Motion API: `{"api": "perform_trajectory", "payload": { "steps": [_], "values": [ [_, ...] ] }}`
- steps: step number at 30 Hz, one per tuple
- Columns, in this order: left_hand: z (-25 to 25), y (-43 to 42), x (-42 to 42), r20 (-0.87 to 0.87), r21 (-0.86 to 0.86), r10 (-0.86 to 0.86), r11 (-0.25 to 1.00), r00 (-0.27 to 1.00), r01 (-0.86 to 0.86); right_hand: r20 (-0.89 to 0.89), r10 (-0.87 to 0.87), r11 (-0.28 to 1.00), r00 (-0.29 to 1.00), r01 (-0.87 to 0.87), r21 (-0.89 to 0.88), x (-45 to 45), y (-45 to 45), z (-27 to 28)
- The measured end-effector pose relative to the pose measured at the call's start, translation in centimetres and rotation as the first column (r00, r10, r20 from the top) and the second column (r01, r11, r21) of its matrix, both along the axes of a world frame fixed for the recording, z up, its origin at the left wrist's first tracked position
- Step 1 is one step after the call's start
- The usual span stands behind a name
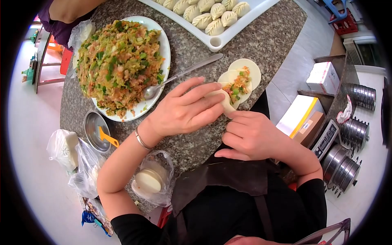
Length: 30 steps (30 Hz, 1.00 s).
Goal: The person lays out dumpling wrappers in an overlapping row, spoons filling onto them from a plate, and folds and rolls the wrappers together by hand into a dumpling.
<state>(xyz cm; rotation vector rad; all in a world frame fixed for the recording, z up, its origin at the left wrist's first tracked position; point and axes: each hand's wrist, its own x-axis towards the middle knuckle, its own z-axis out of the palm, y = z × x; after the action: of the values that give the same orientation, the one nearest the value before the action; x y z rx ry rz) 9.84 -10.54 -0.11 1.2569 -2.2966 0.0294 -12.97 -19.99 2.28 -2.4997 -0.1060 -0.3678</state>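
Observation:
My left hand (pixel 190 108) curls its fingers over a pale dumpling wrapper (pixel 226 103), partly hidden beneath them. At the wrapper's lower edge, the thumb and fingertips of my right hand (pixel 251 134) are pressed together on it. Just beyond lie two flat round wrappers, overlapping on the counter; the nearer wrapper (pixel 223 77) carries chopped filling (pixel 240 86), and the farther wrapper (pixel 255 73) lies partly under it. A large white plate (pixel 165 53) heaped with meat and vegetable filling (pixel 118 65) stands to the left, a metal spoon (pixel 190 70) resting on its rim.
Pleated dumplings (pixel 214 27) fill a white tray (pixel 241 30) at the back. A metal bowl (pixel 92 130) with an orange-handled tool (pixel 108 136) and a bag of wrappers (pixel 149 179) sit left. Another person's arm (pixel 69 10) shows top left. Boxes (pixel 300 116) and steel pots (pixel 341 167) stand right.

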Motion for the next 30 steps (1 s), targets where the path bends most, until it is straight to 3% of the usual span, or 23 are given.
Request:
{"api": "perform_trajectory", "payload": {
  "steps": [2,4,5,7,8,16,22,30],
  "values": [
    [0.1,0.0,0.1,-0.002,-0.001,-0.002,1.0,1.0,0.002,-0.046,-0.011,1.0,0.999,0.012,0.014,-0.5,0.2,0.1],
    [0.2,-0.1,0.1,-0.006,-0.001,-0.005,1.0,1.0,0.005,0.05,-0.241,0.97,0.969,0.242,-0.018,-0.9,0.7,-0.8],
    [0.3,-0.1,0.1,-0.005,0.005,-0.006,1.0,1.0,0.006,0.048,-0.243,0.97,0.969,0.244,-0.018,-0.8,0.8,-1.2],
    [0.3,-0.2,0.1,-0.007,0.01,-0.014,1.0,1.0,0.014,0.102,-0.53,0.846,0.842,0.534,-0.004,-0.3,0.8,-2.1],
    [0.3,-0.2,0.0,0.0,0.012,-0.011,1.0,1.0,0.011,0.099,-0.563,0.824,0.82,0.566,0.004,-0.3,0.8,-2.7],
    [0.6,-0.3,0.0,0.04,0.029,-0.013,1.0,0.999,0.012,0.065,-0.64,0.768,0.766,0.639,0.031,0.6,1.2,-3.3],
    [-0.1,0.6,-0.5,0.099,-0.218,0.053,0.975,0.994,-0.03,0.037,-0.659,0.749,0.751,0.65,0.126,0.4,1.1,-3.4],
    [-0.3,0.2,-1.2,0.135,-0.273,0.117,0.959,0.984,-0.077,-0.071,-0.69,0.697,0.721,0.687,0.206,0.3,0.7,-3.0]
  ]
}}
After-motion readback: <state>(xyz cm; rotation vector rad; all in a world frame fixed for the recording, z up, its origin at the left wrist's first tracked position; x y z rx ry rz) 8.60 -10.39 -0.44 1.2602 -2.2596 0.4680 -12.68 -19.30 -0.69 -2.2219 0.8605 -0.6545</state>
